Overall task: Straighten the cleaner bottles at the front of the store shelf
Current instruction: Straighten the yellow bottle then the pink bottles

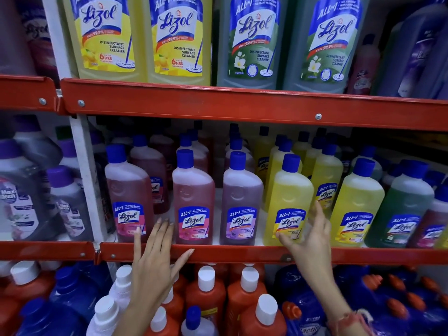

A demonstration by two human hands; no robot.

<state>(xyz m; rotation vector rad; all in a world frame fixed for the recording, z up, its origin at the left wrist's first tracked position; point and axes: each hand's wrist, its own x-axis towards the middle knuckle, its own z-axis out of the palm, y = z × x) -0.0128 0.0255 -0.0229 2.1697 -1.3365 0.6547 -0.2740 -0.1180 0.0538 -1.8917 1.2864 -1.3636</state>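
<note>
On a red metal shelf [242, 255], blue-capped plastic bottles [194, 190] are lined up. The yellow-filled bottle [288, 190] is clasped by the right hand [308, 238]; the left hand [155, 258] is spread loose.

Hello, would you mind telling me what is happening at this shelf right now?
A person is tidying the front row of cleaner bottles. The right hand reaches partway round the yellow bottle, thumb on its label, though a firm grip cannot be confirmed. The left hand is open, fingers spread, reaching over the red shelf edge into the gap between the left pink bottle and the middle pink bottle. These bottles stand upright, labels outward.
</note>
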